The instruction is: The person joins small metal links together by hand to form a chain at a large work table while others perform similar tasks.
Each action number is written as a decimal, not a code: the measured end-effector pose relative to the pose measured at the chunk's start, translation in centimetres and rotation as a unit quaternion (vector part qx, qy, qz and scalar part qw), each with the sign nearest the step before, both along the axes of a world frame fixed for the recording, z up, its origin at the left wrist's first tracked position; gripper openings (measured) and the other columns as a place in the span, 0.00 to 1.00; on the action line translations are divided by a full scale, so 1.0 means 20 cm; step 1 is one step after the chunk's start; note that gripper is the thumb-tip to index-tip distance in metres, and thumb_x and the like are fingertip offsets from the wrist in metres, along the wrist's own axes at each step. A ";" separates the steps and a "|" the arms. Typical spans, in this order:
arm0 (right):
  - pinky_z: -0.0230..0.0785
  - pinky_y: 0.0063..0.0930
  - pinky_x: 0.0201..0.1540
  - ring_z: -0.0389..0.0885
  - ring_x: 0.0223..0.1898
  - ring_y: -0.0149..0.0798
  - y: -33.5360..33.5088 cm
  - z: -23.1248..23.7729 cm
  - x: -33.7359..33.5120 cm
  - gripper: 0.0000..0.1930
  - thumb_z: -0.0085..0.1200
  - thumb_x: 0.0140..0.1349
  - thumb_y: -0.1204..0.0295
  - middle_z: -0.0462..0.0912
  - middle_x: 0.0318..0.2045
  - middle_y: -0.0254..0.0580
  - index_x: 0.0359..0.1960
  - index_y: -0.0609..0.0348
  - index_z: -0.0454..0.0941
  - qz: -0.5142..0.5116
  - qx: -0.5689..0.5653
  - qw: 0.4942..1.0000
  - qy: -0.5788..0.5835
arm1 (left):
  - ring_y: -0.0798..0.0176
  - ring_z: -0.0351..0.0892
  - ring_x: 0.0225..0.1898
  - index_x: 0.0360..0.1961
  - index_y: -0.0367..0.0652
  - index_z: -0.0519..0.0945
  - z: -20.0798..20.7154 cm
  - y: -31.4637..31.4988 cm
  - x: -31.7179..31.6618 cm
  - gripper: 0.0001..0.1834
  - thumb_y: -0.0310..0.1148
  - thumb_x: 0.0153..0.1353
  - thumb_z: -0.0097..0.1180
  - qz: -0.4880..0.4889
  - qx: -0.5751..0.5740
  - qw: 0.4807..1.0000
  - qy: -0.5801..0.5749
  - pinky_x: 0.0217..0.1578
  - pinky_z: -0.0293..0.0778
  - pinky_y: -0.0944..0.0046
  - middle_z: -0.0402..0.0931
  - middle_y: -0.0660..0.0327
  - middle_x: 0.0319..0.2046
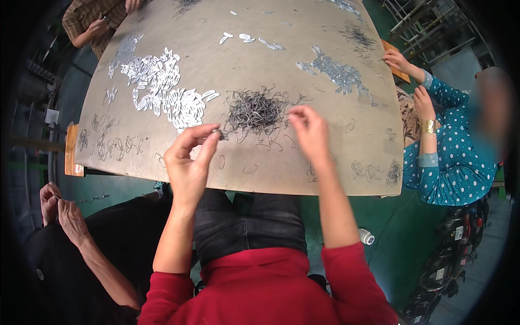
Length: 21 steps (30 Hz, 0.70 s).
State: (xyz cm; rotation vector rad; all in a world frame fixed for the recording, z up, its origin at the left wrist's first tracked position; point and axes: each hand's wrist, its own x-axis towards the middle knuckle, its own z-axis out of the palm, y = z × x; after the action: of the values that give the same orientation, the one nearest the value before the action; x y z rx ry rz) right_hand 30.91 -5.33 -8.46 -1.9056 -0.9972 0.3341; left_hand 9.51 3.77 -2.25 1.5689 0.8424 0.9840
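A tangled heap of dark bent wire hooks [257, 111] lies on the table in front of me. Just left of its near edge, my left hand [187, 157] pinches a small metal piece [219, 134] between thumb and fingertips; its exact kind is too small to tell. My right hand [313, 135] hovers at the right edge of the heap, thumb and forefinger drawn together. Whatever those fingertips hold, if anything, does not show. Beyond my left hand spreads a pile of flat, pale oblong metal links [187, 108].
The worn table [260, 176] carries more links [338, 73] and scattered wire hooks [116, 143]. Co-workers sit around it: one in dotted teal sleeves [449, 173] at right, one in a striped shirt [89, 19] at far left. Beside me at left, another person's hands [65, 211] hold a metal strand.
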 end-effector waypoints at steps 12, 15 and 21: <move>0.67 0.35 0.42 0.76 0.38 0.45 0.22 0.06 0.46 0.05 0.55 0.52 0.75 0.77 0.34 0.42 0.31 0.58 0.76 0.196 -0.301 0.911 -0.202 | 0.73 0.74 0.34 0.37 0.34 0.79 0.01 0.01 -0.07 0.08 0.21 0.55 0.56 0.022 -0.017 1.000 -0.009 0.37 0.69 0.74 0.77 0.63 0.32; 0.67 0.35 0.41 0.76 0.36 0.47 0.19 0.04 0.44 0.06 0.55 0.52 0.75 0.77 0.33 0.45 0.32 0.59 0.75 0.164 -0.255 0.926 -0.225 | 0.73 0.74 0.34 0.38 0.34 0.79 0.01 0.00 -0.07 0.08 0.21 0.55 0.56 0.017 -0.021 0.999 -0.017 0.37 0.69 0.74 0.77 0.62 0.32; 0.69 0.21 0.30 0.79 0.30 0.32 0.06 0.07 0.29 0.06 0.56 0.54 0.78 0.79 0.28 0.40 0.32 0.61 0.72 0.076 0.026 0.984 0.159 | 0.72 0.76 0.32 0.37 0.33 0.80 0.01 -0.05 -0.07 0.07 0.20 0.55 0.55 0.006 -0.044 0.998 -0.035 0.35 0.71 0.75 0.78 0.61 0.33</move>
State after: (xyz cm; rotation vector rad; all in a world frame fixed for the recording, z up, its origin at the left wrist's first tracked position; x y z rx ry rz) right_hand 36.79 -4.16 -7.07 -1.6671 -0.9258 0.6730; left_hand 8.07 2.80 -2.08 1.4475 0.8376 0.9916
